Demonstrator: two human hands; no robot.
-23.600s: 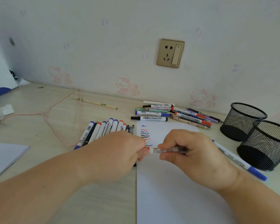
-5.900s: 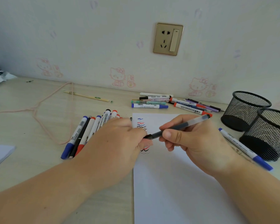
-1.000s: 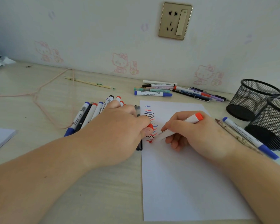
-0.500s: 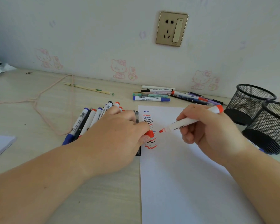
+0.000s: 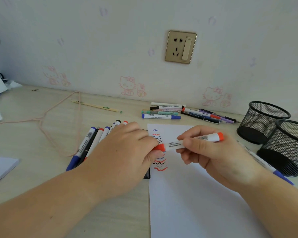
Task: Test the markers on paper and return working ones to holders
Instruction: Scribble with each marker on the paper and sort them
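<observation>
No print could be read.
The red marker (image 5: 194, 141) carried a barcode and small lines of print, too blurred to make out; the markers on the table (image 5: 41, 138) likewise.

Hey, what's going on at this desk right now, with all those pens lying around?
A person is testing markers on a sheet of paper. The right hand holds a red marker by its barrel while the left hand pinches its red cap at the tip end, just above a column of coloured squiggles. Two black mesh holders stand to the right, with no marker visible in them.
</observation>
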